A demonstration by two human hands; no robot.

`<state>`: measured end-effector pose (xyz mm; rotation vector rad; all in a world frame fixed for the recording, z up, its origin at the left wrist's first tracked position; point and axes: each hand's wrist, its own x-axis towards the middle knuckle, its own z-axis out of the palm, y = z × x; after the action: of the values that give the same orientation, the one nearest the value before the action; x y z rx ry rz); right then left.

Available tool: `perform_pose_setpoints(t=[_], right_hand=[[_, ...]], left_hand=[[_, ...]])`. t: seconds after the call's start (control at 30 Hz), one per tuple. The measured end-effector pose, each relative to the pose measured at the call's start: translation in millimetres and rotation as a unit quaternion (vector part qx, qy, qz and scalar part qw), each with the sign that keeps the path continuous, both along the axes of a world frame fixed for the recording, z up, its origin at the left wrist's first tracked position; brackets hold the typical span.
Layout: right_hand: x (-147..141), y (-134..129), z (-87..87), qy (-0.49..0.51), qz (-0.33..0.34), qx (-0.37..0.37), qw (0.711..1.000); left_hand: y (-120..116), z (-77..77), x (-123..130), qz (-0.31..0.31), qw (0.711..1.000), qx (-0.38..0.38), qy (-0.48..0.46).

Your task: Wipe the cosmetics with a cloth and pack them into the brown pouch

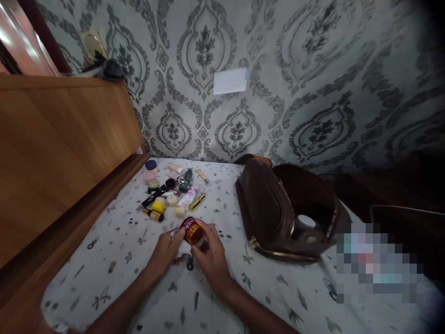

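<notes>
Between my two hands is a small amber jar with a dark red lid [190, 228], tilted above the patterned sheet. My left hand [168, 249] grips its left side, with something white, perhaps a cloth, beneath the fingers. From the right, the fingers and thumb of my right hand [211, 253] are round the jar's amber body. Just beyond it lie a cream-coloured jar [181, 211], a gold tube [197, 202] and a yellow jar [158, 205]. A black and gold bottle [153, 214] lies left of them.
An open brown leather bag [266, 204] stands on the right of the sheet [243, 297]. Several more tubes and jars, one with a blue lid [151, 165], lie at the back left. A wooden panel [66, 153] borders the left side, and a patterned wall [239, 130] rises behind.
</notes>
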<state>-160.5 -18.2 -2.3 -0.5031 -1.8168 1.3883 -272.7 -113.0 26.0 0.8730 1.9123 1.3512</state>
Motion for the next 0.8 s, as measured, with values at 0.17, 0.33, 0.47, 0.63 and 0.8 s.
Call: perform_pose_setpoints(t=[0.17,0.33,0.47,0.63,0.8], right_hand=[[-3.9,0.0,-1.6,-0.008,-0.021,0.031,0.999],[-4.4,0.2,-2.3,-0.017,0.047,-0.042,0.998],[0.3,-0.3,3.3,0.012,0.14,-0.172,0.975],[2.1,1.2,11.5,0.053,0.149,-0.239,0.958],[0.8,-0.8,12.5,0.059,0.112,-0.199,0.972]], left_hand=[[-2.5,5.4,-2.4,0.032,0.985,0.03,0.166],[-3.0,12.0,-3.8,0.01,0.987,0.084,0.137],[-1.0,12.7,-6.4,0.011,0.995,0.078,0.068],[0.3,12.9,-5.1,0.04,0.996,0.075,0.013],[-0.9,10.1,-2.4,0.094,0.995,0.011,-0.033]])
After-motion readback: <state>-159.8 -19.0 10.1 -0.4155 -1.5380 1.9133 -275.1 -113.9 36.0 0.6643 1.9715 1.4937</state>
